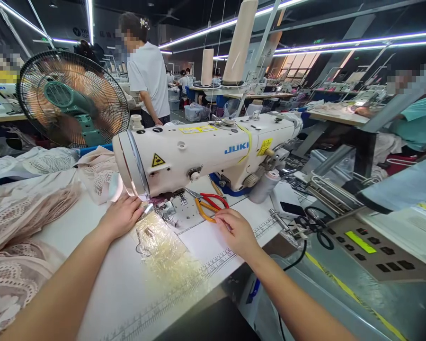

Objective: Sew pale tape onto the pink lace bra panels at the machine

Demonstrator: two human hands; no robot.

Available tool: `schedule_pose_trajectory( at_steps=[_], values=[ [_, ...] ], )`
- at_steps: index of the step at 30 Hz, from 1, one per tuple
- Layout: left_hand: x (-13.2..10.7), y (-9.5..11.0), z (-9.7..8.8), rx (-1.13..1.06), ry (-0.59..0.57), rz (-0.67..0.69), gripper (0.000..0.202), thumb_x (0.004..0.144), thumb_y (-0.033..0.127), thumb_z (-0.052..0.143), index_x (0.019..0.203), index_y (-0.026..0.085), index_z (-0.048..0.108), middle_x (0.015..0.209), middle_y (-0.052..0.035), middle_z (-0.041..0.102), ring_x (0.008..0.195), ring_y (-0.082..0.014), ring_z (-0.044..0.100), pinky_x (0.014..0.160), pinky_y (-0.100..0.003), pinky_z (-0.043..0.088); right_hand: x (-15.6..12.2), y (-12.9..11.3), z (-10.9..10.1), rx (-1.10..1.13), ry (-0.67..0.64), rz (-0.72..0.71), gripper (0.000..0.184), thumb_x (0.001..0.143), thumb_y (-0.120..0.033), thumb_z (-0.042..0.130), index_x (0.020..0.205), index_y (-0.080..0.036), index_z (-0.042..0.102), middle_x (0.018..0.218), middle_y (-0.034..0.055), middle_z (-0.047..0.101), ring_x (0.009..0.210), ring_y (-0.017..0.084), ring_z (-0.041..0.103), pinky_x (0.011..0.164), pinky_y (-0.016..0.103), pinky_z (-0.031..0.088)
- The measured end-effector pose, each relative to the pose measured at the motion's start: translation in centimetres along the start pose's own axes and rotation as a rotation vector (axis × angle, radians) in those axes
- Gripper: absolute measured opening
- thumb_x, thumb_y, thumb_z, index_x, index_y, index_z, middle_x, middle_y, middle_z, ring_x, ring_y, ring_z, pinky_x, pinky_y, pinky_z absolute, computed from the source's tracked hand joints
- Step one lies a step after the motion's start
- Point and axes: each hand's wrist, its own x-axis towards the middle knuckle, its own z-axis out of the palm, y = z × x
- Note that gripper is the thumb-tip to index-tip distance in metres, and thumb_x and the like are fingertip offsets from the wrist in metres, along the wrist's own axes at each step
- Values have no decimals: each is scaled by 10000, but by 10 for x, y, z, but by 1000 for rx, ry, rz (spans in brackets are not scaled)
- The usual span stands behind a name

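My left hand (122, 217) lies flat on the table just left of the presser foot (148, 208), its fingers stretched toward the head of a white sewing machine (202, 151). Curled fingers pinch together on my right hand (237, 233), whose fingertips are at the end of the orange handle of some pliers (213, 204). Whether they grip that handle or something small cannot be seen. The pliers, with one red handle, rest on the machine bed. In front of the needle area, a crinkled clear plastic film (163, 248) covers a yellowish patch.
Lace fabric (28, 208) is heaped at left, behind it a large fan (73, 99). Right of the machine are a thread cone (264, 187), black scissors (317, 222) and a control panel (379, 246). A person in a white shirt (149, 76) stands beyond.
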Motion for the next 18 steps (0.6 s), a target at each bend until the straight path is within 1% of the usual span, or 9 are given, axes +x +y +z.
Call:
schedule_pose_trajectory(
  at_steps=[6, 11, 15, 17, 18],
  values=[
    [-1, 2, -1, 7, -32, -61, 598, 907, 482, 232, 1239, 126, 580, 1295, -186, 568, 1312, -365, 385, 1064, -544, 299, 0, -1, 0, -50, -1, -22, 219, 884, -226, 461, 835, -184, 670, 920, 97, 683, 875, 219, 641, 785, 379, 545],
    [-1, 3, 1, 14, -45, -138, 638, 900, 512, 229, 1346, 139, 492, 1463, -171, 416, 1370, -367, 310, 1098, -568, 220, 2, -2, 2, -95, 14, -70, 211, 878, -201, 466, 842, -171, 671, 906, 99, 680, 861, 222, 635, 774, 383, 541],
    [1, 5, 1, 7, -47, -195, 667, 897, 520, 218, 1418, 148, 405, 1544, -143, 282, 1394, -373, 258, 1090, -588, 215, 1, -7, 3, -154, 39, -140, 219, 879, -182, 449, 859, -148, 664, 913, 122, 669, 873, 243, 606, 783, 412, 522],
    [1, 5, 0, -2, -36, -211, 673, 896, 512, 220, 1430, 140, 388, 1557, -126, 254, 1397, -375, 250, 1080, -588, 232, -8, -14, 3, -200, 58, -179, 217, 870, -179, 450, 903, -137, 661, 950, 135, 664, 908, 247, 589, 805, 411, 510],
    [0, 5, -1, -8, -25, -213, 679, 895, 505, 218, 1432, 122, 382, 1556, -130, 250, 1392, -382, 256, 1069, -593, 245, -14, -18, 4, -228, 63, -196, 214, 863, -185, 459, 925, -135, 658, 968, 134, 662, 920, 242, 584, 810, 398, 508]
  ],
)
